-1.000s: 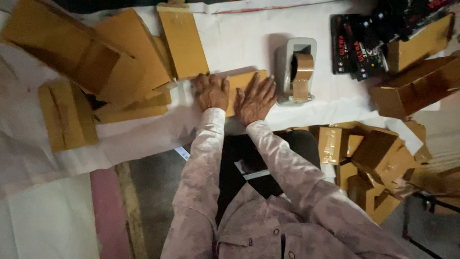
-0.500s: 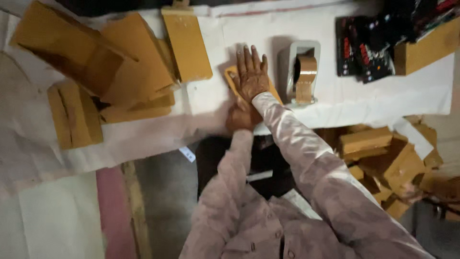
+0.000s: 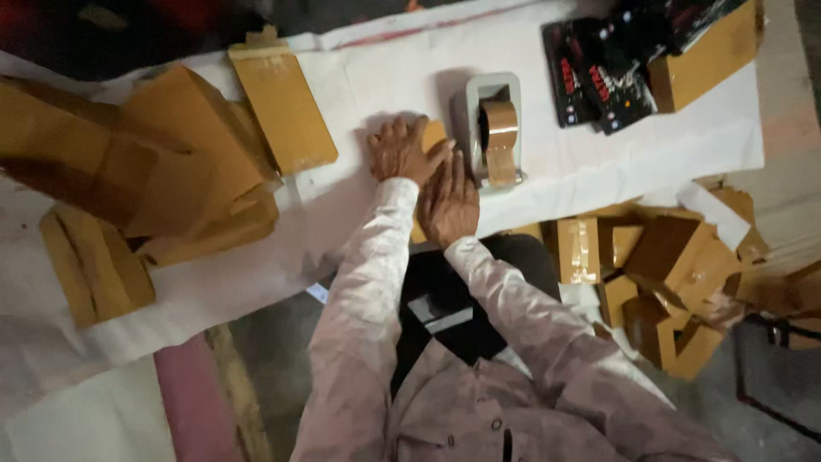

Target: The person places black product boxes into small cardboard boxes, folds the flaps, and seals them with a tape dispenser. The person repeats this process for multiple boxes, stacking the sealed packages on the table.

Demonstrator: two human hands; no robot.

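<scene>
Single head-worn view, looking steeply down over own chest and sleeves. Faces white-covered table point(image 3: 667, 154) ahead; near range. Left hand point(image 3: 400, 152) and right hand point(image 3: 448, 204) sit centre frame. Tape dispenser point(image 3: 494, 128) just right of hands, box pile point(image 3: 667, 274) lower right.

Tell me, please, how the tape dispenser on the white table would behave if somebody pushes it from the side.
The tape dispenser looks like a solid grey block with a broad base, so it would probably slide, not tip. It stands on a white paper cover, which might wrinkle or shift with it. The brown tape roll sits inside its frame, so it likely would not roll away.
</scene>
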